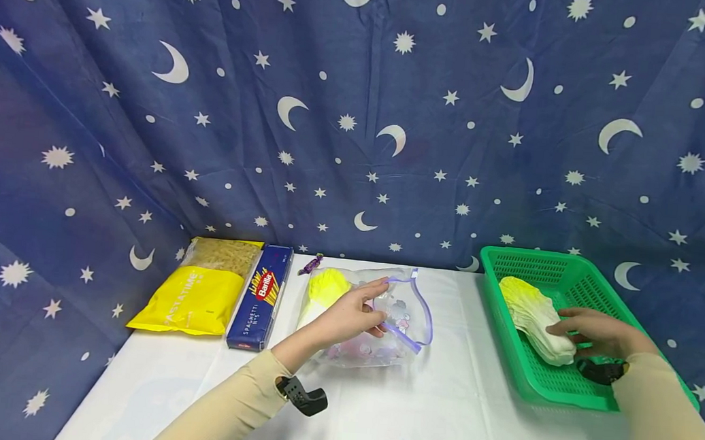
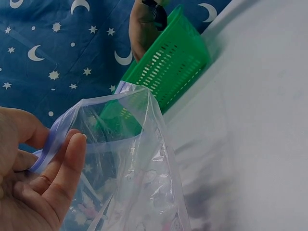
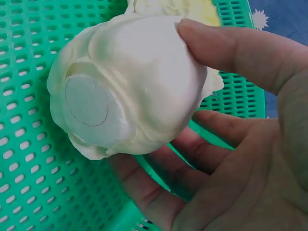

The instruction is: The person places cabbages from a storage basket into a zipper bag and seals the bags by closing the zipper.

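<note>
With thumb and fingers, my left hand (image 1: 352,313) pinches the purple-edged mouth of a clear zip bag (image 1: 407,312) and holds it open toward the right. Inside that bag lies one napa cabbage (image 1: 326,290), partly hidden behind the hand. In the left wrist view the bag's purple zip strip (image 2: 57,132) runs between thumb and fingers. At the right, my right hand (image 1: 602,333) is in the green basket (image 1: 519,378), gripping a second napa cabbage (image 1: 536,318) near its white base. The right wrist view shows the thumb on top of the cabbage (image 3: 149,72) and the fingers beneath it.
A yellow pasta bag (image 1: 200,298) and a blue spaghetti box (image 1: 261,299) lie at the left of the white table (image 1: 425,416). A purple-wrapped candy (image 1: 310,264) sits behind the zip bag. The star-patterned curtain (image 1: 358,145) hangs along the back and left.
</note>
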Tool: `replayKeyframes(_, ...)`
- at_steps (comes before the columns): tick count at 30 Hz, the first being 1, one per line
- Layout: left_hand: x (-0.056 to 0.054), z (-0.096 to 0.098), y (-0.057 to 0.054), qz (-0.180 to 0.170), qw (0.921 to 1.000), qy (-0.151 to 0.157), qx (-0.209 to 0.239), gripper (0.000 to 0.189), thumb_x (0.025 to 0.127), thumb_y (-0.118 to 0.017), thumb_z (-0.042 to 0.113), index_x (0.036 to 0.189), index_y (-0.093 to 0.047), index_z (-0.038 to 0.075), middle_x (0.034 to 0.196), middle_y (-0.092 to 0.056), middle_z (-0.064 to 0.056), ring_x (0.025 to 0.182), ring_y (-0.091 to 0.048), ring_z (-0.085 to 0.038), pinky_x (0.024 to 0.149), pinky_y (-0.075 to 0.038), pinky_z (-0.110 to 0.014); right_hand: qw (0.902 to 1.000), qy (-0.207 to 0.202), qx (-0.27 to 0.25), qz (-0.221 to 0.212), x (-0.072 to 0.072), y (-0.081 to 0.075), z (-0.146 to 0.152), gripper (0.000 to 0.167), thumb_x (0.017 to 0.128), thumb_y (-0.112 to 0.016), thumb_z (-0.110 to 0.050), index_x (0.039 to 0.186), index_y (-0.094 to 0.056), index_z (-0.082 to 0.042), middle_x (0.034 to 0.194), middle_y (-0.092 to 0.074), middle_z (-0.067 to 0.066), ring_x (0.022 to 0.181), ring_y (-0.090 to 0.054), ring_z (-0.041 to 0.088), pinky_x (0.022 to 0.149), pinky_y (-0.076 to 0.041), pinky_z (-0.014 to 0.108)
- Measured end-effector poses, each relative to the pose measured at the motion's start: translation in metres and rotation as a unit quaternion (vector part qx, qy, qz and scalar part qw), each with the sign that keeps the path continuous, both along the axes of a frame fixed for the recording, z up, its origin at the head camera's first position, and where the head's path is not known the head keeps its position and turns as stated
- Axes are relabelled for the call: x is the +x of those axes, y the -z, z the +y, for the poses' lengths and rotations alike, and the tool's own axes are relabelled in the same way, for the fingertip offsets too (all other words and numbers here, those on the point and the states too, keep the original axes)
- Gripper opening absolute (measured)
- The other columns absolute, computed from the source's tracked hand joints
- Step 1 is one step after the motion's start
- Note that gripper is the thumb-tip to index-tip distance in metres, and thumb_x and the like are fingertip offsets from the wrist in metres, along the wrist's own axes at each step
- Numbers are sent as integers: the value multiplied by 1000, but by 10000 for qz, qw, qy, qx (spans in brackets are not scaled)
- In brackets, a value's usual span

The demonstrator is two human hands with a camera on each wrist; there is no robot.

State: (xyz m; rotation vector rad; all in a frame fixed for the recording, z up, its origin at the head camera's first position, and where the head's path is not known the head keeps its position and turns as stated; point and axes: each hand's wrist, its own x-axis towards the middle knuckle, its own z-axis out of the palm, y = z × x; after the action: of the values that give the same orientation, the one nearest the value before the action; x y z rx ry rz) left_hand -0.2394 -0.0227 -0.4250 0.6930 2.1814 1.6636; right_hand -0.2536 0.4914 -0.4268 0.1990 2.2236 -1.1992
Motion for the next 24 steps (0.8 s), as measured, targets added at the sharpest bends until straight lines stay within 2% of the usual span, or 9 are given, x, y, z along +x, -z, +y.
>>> replayKeyframes(8, 0, 0, 0, -4, 10000, -15, -10, 66, 97, -62, 5, 157, -36, 0, 166, -29, 3, 79, -73, -23, 77, -61, -31, 9992, 11, -329, -222, -3, 7, 3, 96, 105, -57, -35, 156, 8, 13, 158, 6, 42, 144, -11, 62, 105, -43, 63)
replayKeyframes(15, -1, 0, 2, 58, 10000, -28, 12, 67, 96, -63, 5, 157, -36, 0, 166, -30, 4, 77, -73, -24, 78, -61, -30, 9986, 131, -460, -230, -1, 11, 0, 93, 106, -55, -35, 155, 5, 16, 155, -7, 44, 141, -25, 59, 99, -51, 52)
replayKeyframes(21, -1, -1, 2, 75, 10000, -8, -33, 67, 96, -63, 5, 157, -35, -1, 166, -30, 4, 77, -74, -23, 79, -60, -29, 9984, -29, -399, -390, -3, 10, -6, 96, 105, -56, -36, 154, 9, 16, 157, 0, 44, 143, -14, 63, 104, -45, 57)
replayKeyframes(24, -1, 0, 2, 66, 10000, -3, -37, 67, 96, -63, 5, 157, -35, -1, 166, -30, 4, 77, -74, -23, 79, -61, -30, 9983, -53, -395, -420, -4, 12, -8, 96, 105, -56, -35, 154, 8, 17, 157, 2, 44, 142, -14, 64, 103, -46, 56)
